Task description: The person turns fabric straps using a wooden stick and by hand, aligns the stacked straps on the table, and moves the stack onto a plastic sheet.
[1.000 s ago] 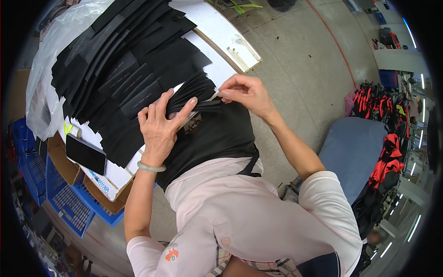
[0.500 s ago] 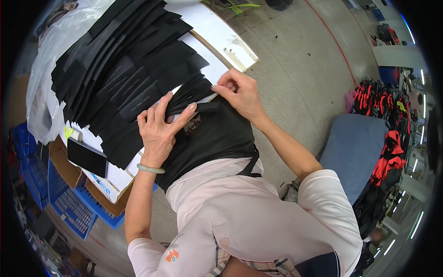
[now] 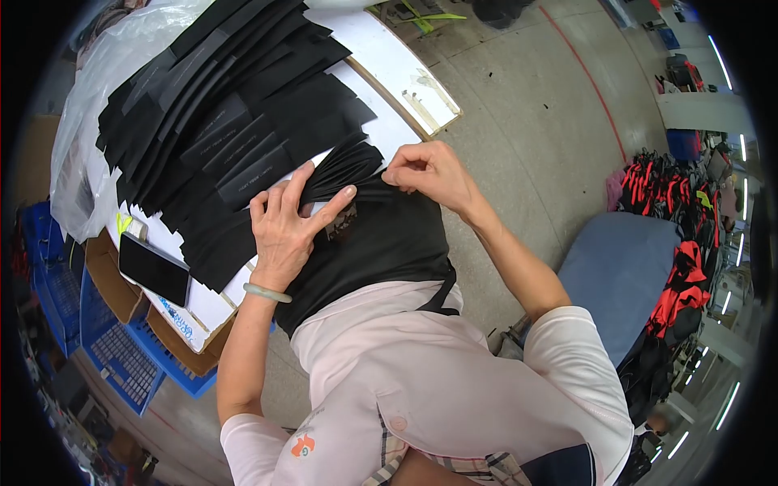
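A small fanned bundle of black fabric strips (image 3: pixel 344 166) lies at the near edge of the white table, against the black apron (image 3: pixel 381 251). My left hand (image 3: pixel 284 227) rests at the bundle's left end, thumb and fingers spread, touching it. At its right end, my right hand (image 3: pixel 429 174) pinches the edge of a black strip between thumb and forefinger. Beyond my left hand, overlapping stacks of black fabric pieces (image 3: pixel 235 105) with small printed text cover much of the table.
A phone (image 3: pixel 154 270) lies at the white table's (image 3: pixel 397 57) left corner. Clear plastic (image 3: pixel 81 162) hangs over the far left edge. Blue crates (image 3: pixel 121 356) and a cardboard box (image 3: pixel 109 279) stand below. Rightward are a grey-blue covered surface (image 3: pixel 620 275) and red-black items (image 3: pixel 664 186).
My right hand has moved slightly right and down, its fingers more curled at the strips. The narrow strip that stuck out beside the bundle now lies close along it.
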Action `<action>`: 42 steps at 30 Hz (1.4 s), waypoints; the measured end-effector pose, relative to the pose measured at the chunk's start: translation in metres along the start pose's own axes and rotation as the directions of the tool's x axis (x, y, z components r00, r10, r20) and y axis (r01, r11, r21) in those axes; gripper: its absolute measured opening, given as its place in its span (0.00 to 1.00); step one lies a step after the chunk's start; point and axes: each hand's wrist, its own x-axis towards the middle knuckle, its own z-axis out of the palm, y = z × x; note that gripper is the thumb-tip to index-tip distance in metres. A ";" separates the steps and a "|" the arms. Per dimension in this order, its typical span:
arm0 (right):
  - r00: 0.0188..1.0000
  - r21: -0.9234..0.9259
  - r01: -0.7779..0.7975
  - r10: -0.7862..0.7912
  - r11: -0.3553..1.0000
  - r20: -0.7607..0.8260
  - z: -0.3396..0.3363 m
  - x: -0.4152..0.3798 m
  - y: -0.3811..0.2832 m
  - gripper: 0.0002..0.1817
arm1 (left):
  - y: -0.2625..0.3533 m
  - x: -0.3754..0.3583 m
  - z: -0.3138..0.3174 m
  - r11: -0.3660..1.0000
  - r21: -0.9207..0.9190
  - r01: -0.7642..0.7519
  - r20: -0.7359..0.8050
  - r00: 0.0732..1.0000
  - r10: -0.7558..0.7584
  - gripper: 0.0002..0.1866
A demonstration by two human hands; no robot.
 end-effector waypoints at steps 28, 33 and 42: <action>0.787 -0.421 0.569 -0.616 0.707 0.029 0.029 0.013 -0.021 0.36 | -0.001 0.006 0.002 0.979 -0.178 0.100 -0.139 0.982 -0.126 0.31; 0.745 -0.434 0.644 -0.647 0.630 0.166 0.042 0.029 -0.012 0.17 | -0.004 -0.010 -0.010 0.976 -0.157 0.152 -0.069 0.984 -0.164 0.28; 0.743 -0.497 0.605 -0.665 0.622 0.072 0.059 0.079 -0.018 0.15 | -0.068 -0.020 -0.025 0.940 -0.080 0.330 -0.149 0.929 -0.339 0.23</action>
